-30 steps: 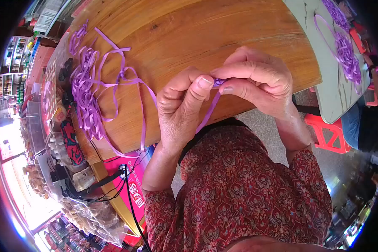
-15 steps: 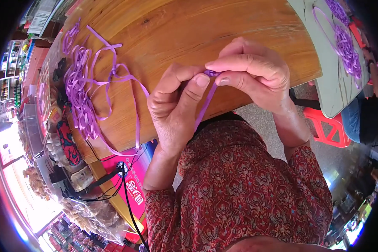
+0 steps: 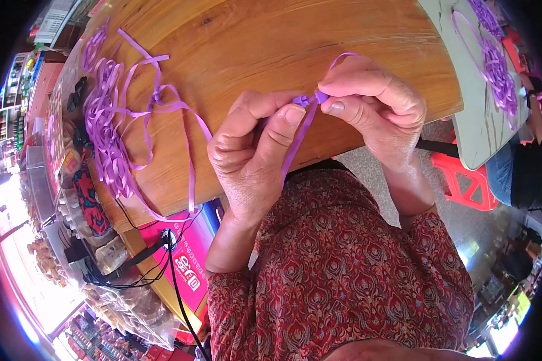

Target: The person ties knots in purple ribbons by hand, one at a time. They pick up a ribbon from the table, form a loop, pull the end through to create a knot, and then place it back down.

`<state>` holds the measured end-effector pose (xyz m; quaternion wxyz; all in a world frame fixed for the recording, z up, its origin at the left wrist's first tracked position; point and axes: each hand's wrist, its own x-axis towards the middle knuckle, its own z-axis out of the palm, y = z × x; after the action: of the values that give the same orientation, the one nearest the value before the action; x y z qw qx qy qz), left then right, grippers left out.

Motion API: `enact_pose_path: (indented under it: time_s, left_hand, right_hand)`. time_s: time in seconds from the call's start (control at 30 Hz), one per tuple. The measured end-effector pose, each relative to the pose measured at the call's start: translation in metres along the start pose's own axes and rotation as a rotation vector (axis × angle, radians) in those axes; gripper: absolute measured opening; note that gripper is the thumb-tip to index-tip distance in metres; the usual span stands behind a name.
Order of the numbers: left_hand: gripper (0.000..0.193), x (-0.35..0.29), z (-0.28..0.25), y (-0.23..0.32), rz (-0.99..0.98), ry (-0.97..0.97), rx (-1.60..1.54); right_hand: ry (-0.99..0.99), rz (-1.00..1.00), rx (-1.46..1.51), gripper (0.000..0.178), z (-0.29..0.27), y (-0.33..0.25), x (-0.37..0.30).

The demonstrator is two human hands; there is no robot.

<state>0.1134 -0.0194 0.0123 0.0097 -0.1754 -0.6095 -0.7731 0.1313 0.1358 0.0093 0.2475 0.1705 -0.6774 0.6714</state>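
Observation:
Purple ribbon runs between my two hands over the near edge of the wooden table, with a small folded knot at the fingertips. My left hand is closed, thumb and forefinger pinching the ribbon beside the knot. Thumb and forefinger of my right hand pinch another folded bit of the ribbon just to the right. A thin loop of it arcs above the right forefinger, and one tail hangs down toward my lap. To the left, a strand leads from my left hand to a heap of purple ribbon.
A pale side table at the right carries another purple ribbon bundle. Below it stands a red plastic stool, near a person's jeans. At lower left are a pink box, black cables and plastic bags.
My right hand has shifted slightly right, away from the left fingertips. The folded ribbon between them shows more, and a loop now arcs above the right hand.

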Motion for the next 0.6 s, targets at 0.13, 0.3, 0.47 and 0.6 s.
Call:
enact_pose_path:
  time_s: [0.13, 0.3, 0.47, 0.6]
  left_hand:
    - [0.013, 0.0000, -0.0011, -0.0029, 0.001, -0.012, 0.008]
    - [0.012, -0.0010, -0.0016, -0.0057, 0.001, -0.020, -0.035]
    - [0.012, 0.0009, -0.0018, -0.0082, 0.015, -0.055, -0.064]
    - [0.013, 0.0010, -0.0052, -0.0066, 0.034, -0.100, 0.017]
  right_hand:
    - [-0.075, -0.090, -0.114, 0.020, -0.0033, 0.0021, 0.0028]
    - [-0.099, -0.134, -0.137, 0.018, -0.0036, 0.0042, 0.0032]
    - [-0.046, -0.036, 0.007, 0.015, -0.0022, 0.0036, 0.0013]
    - [-0.103, -0.084, -0.078, 0.014, -0.0062, 0.0024, 0.0016]
